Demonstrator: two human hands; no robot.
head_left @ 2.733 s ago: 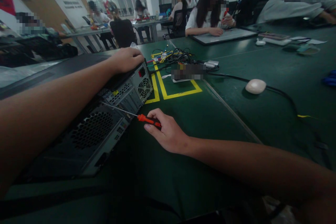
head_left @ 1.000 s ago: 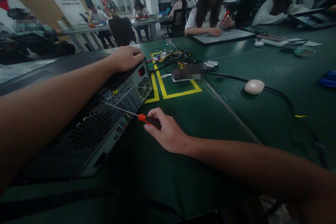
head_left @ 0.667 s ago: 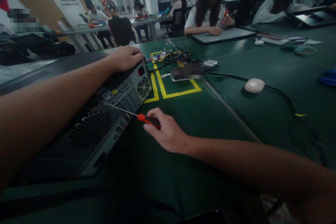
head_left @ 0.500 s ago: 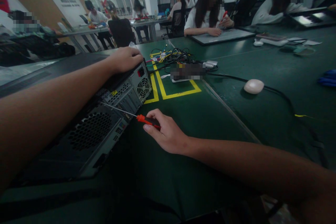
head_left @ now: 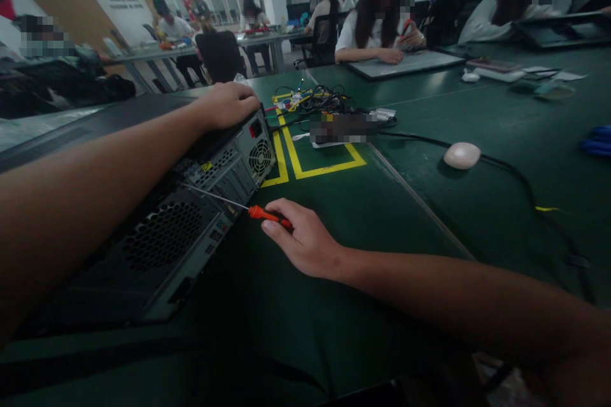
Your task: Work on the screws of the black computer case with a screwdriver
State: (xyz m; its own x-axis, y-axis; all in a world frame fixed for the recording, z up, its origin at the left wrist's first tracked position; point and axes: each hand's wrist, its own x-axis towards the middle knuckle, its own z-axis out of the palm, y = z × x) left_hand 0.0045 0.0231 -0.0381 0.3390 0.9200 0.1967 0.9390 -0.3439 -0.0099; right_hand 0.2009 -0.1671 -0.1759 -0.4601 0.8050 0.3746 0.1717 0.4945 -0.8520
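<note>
Screwdriver turned; left forearm across computer case; cables beyond

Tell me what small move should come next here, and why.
Probably a slight turn of the screwdriver by the right hand: that hand grips the handle, the shaft reaches to the back of the computer case, and the left hand rests on top of the case. Whether the tip sits in a screw is too small to tell.

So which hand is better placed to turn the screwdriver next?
Probably the right hand: it grips the screwdriver, shaft aimed at the back of the computer case. The left hand rests atop the case.
</note>
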